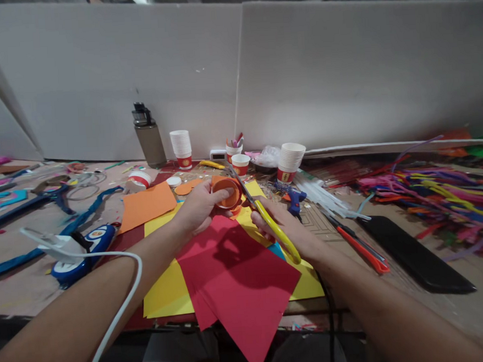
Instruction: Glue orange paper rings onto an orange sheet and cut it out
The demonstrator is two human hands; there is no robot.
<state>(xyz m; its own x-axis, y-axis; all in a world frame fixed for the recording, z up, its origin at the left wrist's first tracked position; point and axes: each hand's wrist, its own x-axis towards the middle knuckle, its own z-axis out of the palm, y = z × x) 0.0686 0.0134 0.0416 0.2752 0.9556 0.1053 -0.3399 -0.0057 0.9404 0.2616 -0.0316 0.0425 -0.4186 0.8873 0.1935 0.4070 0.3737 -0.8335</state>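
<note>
My left hand (199,206) is closed around a round orange paper piece (227,194), cup-like in shape, with the thumb pressed on its inner face. In my right hand (279,219) are yellow-handled scissors (271,223), their grey blades pointing up and away beside the orange piece. I cannot tell whether the blades touch it. Below both hands lie red paper sheets (240,275), overlapping yellow sheets (166,291). An orange sheet (150,205) and a flat orange paper disc (184,189) lie left of my left hand.
Stacked paper cups (181,146), another cup stack (290,161) and a bottle (149,135) stand along the back panel. To the right lie a blue glue gun (296,201), a red-handled tool (362,247), a black phone (416,254) and coloured strips (452,188). A white cable (129,299) crosses my left forearm.
</note>
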